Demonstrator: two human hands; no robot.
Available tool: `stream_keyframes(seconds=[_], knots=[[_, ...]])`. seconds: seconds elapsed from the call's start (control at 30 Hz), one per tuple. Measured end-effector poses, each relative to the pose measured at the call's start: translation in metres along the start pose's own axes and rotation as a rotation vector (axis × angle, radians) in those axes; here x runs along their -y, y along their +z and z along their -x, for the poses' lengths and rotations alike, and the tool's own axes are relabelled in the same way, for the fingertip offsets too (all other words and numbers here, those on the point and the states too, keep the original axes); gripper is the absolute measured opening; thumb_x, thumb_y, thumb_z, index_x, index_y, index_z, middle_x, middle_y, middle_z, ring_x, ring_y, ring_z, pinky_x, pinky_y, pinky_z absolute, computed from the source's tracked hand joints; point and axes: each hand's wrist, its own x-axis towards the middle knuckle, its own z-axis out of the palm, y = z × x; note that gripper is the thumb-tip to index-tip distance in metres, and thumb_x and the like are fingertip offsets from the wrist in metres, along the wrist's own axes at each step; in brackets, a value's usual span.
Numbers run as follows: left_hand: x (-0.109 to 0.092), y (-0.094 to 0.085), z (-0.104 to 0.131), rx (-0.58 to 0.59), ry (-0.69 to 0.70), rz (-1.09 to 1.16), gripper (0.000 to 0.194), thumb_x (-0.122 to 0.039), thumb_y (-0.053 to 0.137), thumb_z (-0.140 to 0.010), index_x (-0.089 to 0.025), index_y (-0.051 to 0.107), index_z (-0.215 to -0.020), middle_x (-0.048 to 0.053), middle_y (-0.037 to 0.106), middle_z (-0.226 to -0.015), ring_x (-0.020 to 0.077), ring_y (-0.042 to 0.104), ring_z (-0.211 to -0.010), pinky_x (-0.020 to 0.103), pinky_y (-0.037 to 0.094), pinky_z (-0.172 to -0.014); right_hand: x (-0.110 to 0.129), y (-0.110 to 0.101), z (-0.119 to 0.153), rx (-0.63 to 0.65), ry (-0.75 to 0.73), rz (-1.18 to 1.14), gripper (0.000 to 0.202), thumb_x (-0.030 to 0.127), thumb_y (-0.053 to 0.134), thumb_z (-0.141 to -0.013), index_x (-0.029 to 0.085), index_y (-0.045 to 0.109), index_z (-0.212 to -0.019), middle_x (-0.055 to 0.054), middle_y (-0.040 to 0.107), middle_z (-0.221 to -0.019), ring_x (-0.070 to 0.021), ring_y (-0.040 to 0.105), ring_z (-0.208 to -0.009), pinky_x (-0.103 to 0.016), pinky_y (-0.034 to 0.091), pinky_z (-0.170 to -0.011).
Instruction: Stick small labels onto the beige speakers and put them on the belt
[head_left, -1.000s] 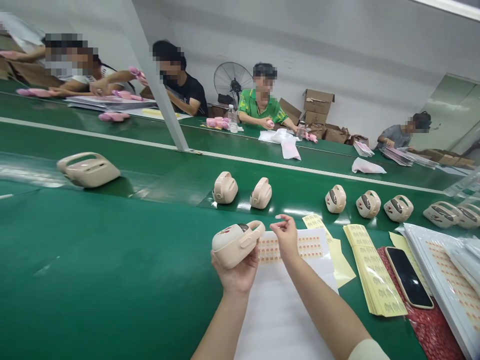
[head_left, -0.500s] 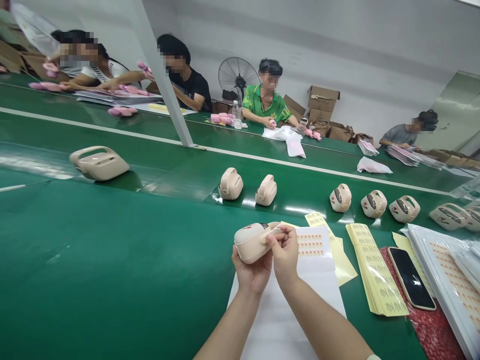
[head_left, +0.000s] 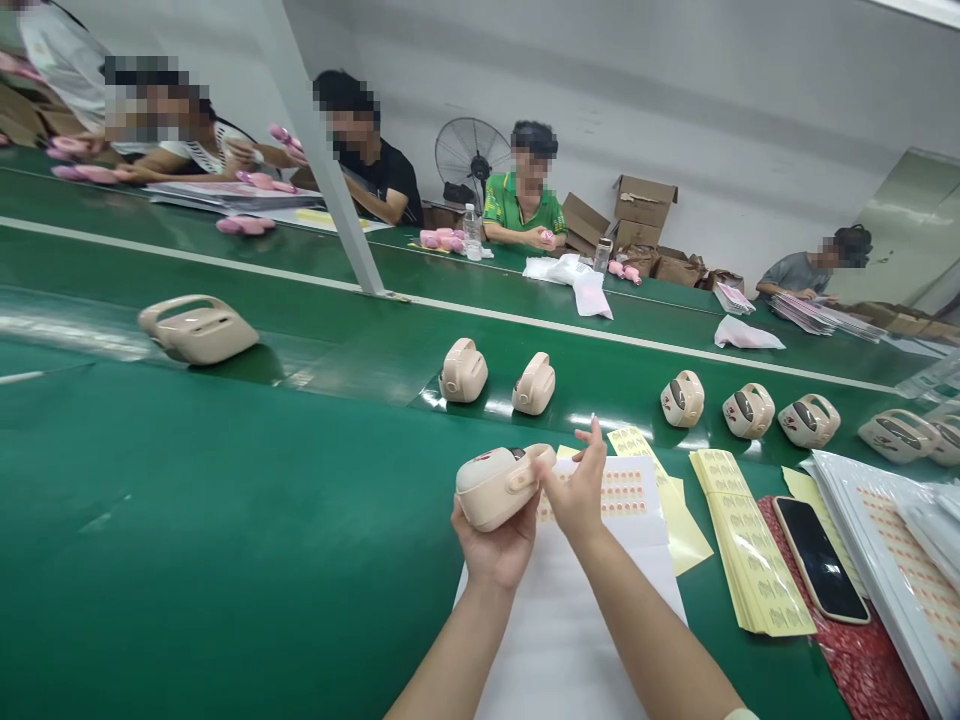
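Toward the table's (head_left: 247,520) near edge, I've got the left hand (head_left: 496,550) cradling a beige device (head_left: 491,490), right hand (head_left: 577,492) unclenched alongside.

The left hand (head_left: 499,550) holds a handled device (head_left: 487,495) above a sticker sheet (head_left: 570,610) on the counter (head_left: 225,560). The right hand (head_left: 577,490) is at the device's right, perhaps touching its handle; the overlap makes that hard to tell. Behind stand a pair of devices (head_left: 536,392), with a single device (head_left: 214,338) well left and a row of devices (head_left: 806,428) right. Right of the sheet lie a label stack (head_left: 750,550), then a phone (head_left: 821,560).
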Motion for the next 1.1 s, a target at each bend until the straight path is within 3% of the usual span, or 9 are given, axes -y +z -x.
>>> stream_keyframes(seconds=[0.1,0.23,0.33,0.43,0.53,0.67,0.77,0.87,1.1], knots=[[-0.015,-0.001,-0.002,-0.005,-0.037,-0.005,0.046,-0.039,0.061,-0.067,-0.027,0.053,-0.111,0.006,0.065,-0.107,0.0275,0.062,-0.096,0.030,0.055,-0.070,-0.017,0.010,-0.016,0.200,0.093,0.024,0.059,0.025,0.050,-0.076,0.016,0.029,-0.131,-0.012,0.057,-0.103,-0.0216,0.053,-0.084,-0.039,0.045,-0.075],[-0.030,0.003,-0.005,-0.046,0.031,0.022,0.041,-0.036,0.055,-0.073,-0.023,0.051,-0.112,0.009,0.065,-0.102,0.0233,0.064,-0.085,0.025,0.054,-0.057,-0.027,0.033,-0.021,0.507,0.101,0.004,0.055,0.011,0.054,-0.068,0.019,0.044,-0.122,-0.008,0.062,-0.097,-0.0203,0.056,-0.080,-0.037,0.043,-0.078],[-0.030,0.007,-0.007,-0.063,0.098,-0.006,0.037,-0.031,0.056,-0.071,-0.023,0.054,-0.107,0.006,0.067,-0.096,0.0211,0.064,-0.080,0.022,0.051,-0.050,-0.025,0.048,-0.014,0.490,0.178,-0.082,0.048,0.003,0.056,-0.060,0.022,0.056,-0.104,-0.001,0.063,-0.073,-0.0204,0.057,-0.076,-0.037,0.042,-0.078],[-0.024,0.011,-0.007,-0.056,0.133,-0.108,0.043,-0.042,0.061,-0.066,-0.024,0.057,-0.105,0.006,0.068,-0.094,0.0232,0.064,-0.081,0.025,0.051,-0.050,-0.025,0.050,-0.012,0.409,0.242,-0.171,0.038,0.004,0.053,-0.060,0.022,0.057,-0.093,0.005,0.056,-0.059,-0.0174,0.057,-0.066,-0.033,0.043,-0.071],[-0.016,0.012,-0.007,-0.118,0.213,-0.295,0.055,-0.052,0.066,-0.060,-0.027,0.057,-0.109,0.004,0.068,-0.097,0.0256,0.062,-0.089,0.032,0.053,-0.062,-0.025,0.035,-0.025,0.331,0.296,-0.229,0.030,0.012,0.050,-0.068,0.020,0.051,-0.096,0.006,0.054,-0.059,-0.0144,0.057,-0.060,-0.030,0.046,-0.064],[-0.003,0.012,-0.002,-0.181,0.229,-0.778,0.078,-0.024,0.081,-0.047,-0.029,0.051,-0.118,0.002,0.064,-0.104,0.0241,0.058,-0.097,0.029,0.049,-0.075,-0.009,-0.009,-0.054,0.259,0.357,-0.517,0.035,0.021,0.058,-0.066,0.019,0.046,-0.099,0.008,0.056,-0.058,-0.0141,0.061,-0.064,-0.030,0.046,-0.069],[0.011,0.012,0.006,-0.076,0.192,-1.146,0.098,-0.011,0.082,-0.039,-0.033,0.043,-0.126,0.003,0.056,-0.115,0.0251,0.053,-0.106,0.029,0.043,-0.084,0.011,-0.043,-0.063,0.452,0.347,-0.649,0.038,0.022,0.065,-0.061,0.020,0.050,-0.096,0.009,0.056,-0.054,-0.0130,0.059,-0.058,-0.028,0.045,-0.064],[0.022,0.011,0.014,0.040,0.165,-1.308,0.096,-0.015,0.081,-0.042,-0.034,0.040,-0.128,0.005,0.052,-0.120,0.0272,0.051,-0.109,0.037,0.039,-0.091,0.020,-0.064,-0.054,0.691,0.366,-0.592,0.036,0.017,0.066,-0.059,0.020,0.054,-0.093,0.009,0.055,-0.051,-0.0112,0.055,-0.050,-0.025,0.043,-0.055],[0.021,0.005,0.019,0.107,0.056,-1.345,0.088,-0.011,0.080,-0.042,-0.032,0.049,-0.122,0.009,0.049,-0.128,0.0351,0.044,-0.114,0.049,0.034,-0.096,0.010,-0.079,-0.034,0.709,0.340,-0.522,0.031,0.018,0.065,-0.063,0.020,0.055,-0.092,0.008,0.054,-0.056,-0.0094,0.051,-0.051,-0.023,0.041,-0.052]])
